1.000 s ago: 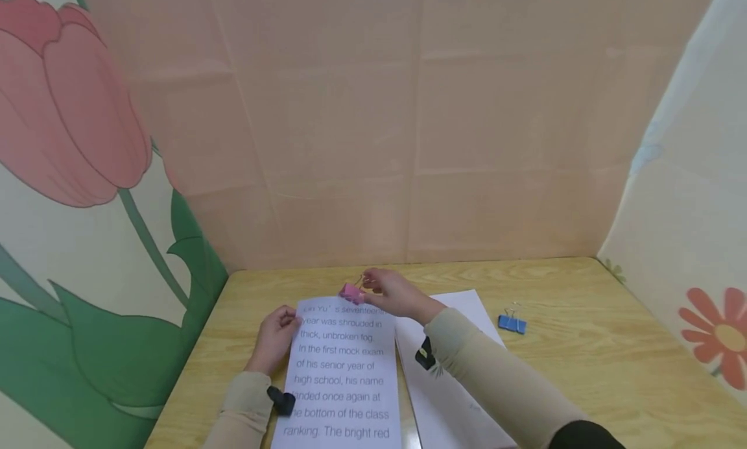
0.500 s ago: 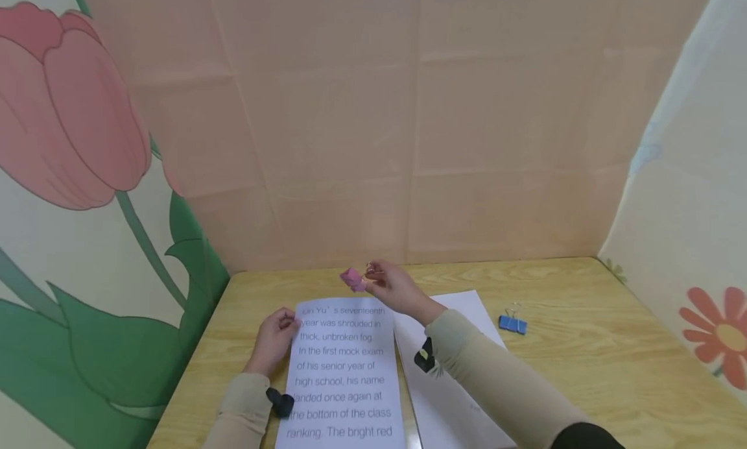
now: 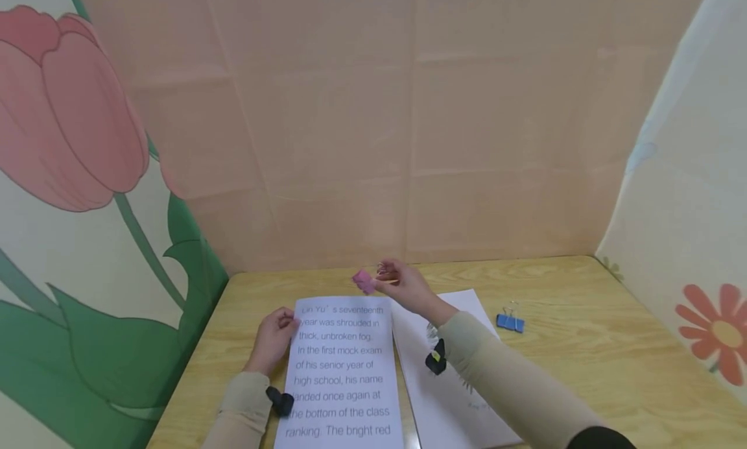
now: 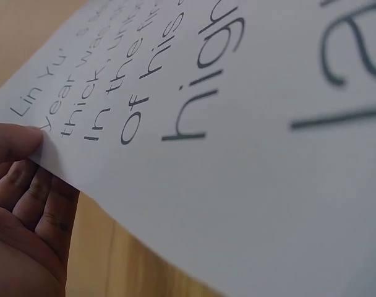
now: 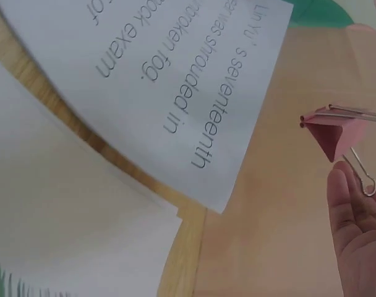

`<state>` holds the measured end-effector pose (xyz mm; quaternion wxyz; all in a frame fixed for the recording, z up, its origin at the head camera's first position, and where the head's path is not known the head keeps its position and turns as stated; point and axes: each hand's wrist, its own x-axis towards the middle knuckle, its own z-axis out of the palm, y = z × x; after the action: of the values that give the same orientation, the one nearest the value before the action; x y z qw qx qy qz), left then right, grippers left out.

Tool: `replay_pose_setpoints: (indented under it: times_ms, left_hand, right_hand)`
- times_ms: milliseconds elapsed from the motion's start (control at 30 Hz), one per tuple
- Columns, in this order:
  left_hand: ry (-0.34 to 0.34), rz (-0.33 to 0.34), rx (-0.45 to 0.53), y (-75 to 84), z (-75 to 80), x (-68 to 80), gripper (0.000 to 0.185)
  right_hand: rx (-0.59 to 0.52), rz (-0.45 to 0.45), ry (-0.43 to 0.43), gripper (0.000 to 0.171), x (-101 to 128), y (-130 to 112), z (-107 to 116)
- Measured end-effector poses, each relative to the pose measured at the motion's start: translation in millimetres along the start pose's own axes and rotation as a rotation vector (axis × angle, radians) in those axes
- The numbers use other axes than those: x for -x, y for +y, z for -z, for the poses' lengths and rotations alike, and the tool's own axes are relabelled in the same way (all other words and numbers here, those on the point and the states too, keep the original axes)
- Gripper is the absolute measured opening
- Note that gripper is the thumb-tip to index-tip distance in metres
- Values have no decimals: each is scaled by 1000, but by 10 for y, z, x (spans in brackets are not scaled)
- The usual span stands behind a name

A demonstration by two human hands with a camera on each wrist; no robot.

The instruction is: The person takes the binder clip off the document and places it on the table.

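A printed sheet (image 3: 341, 371) lies on the wooden table (image 3: 583, 358); its big text also fills the left wrist view (image 4: 237, 124) and shows in the right wrist view (image 5: 163, 80). My left hand (image 3: 274, 339) pinches the sheet's left edge, thumb on top and fingers (image 4: 27, 204) underneath. My right hand (image 3: 408, 287) holds a pink binder clip (image 3: 364, 281) by its wire handles, just above the table beyond the sheet's top edge. In the right wrist view the pink binder clip (image 5: 330, 133) hangs off the paper, beside my fingertips (image 5: 355, 216).
A second white sheet (image 3: 449, 384) lies right of the printed one, under my right forearm. A blue binder clip (image 3: 510, 322) rests on the table further right. Pinkish panels and flower-painted walls close in the table at the back and sides.
My right hand has lifted the pink clip off the sheet's top edge and carried it slightly back and to the right. The left hand has kept its hold on the paper.
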<state>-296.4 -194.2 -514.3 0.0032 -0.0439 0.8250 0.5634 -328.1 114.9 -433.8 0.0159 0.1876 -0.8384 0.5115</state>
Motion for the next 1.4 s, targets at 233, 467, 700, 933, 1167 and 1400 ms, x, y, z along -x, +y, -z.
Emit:
replay_pose_setpoints:
  times_ms: [233,467,700,933,1167,1400]
  left_hand:
    - [14,0,-1,3,5,6,8]
    - [21,10,-1,24,-5,33,8]
    - [21,40,-2,-2,2,32,8]
    - [28,27,-6,-5,15,18,8]
    - [27,30,-5,13,-25,15,8]
    - [23,38,-6,7,-31,23,8]
  right_hand:
    - [-22,-40,37,56,70,37,85]
    - [-48,-118,50,58,157,89,154]
    - [-77,-171,64,61,222,202,252]
    - [-50,-188,51,62,322,272,387]
    - [-25,-198,59,59,474,356,581]
    - [-10,-183,53,59,578,436,712]
